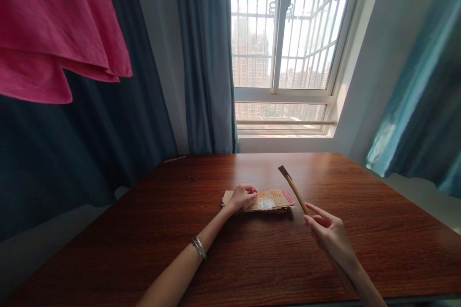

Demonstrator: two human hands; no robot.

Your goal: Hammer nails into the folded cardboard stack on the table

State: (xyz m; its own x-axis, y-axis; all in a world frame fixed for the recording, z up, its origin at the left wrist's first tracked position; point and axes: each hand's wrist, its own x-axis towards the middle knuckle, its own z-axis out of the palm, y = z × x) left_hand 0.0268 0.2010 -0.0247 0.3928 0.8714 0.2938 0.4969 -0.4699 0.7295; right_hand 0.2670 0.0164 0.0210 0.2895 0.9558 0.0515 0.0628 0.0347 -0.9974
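My right hand (326,230) grips the long wooden handle of a hammer (297,194), raised above the table at the right. Its dark metal head tilts up and to the left. My left hand (242,197) rests over the left part of a flat cardboard stack (268,201) with dotted orange, white and pink on top. The thumb and fingers there are pinched together close to its surface; whatever lies between them is too small to make out. Behind the left hand, a few thin dark nail-like pieces (194,178) lie on the wood.
The brown wooden table (144,249) reaches back to the wall below a barred window (277,48). Several small pale round things (175,159) line its far left corner. Blue curtains (205,57) hang behind, and pink cloth (61,24) hangs at upper left.
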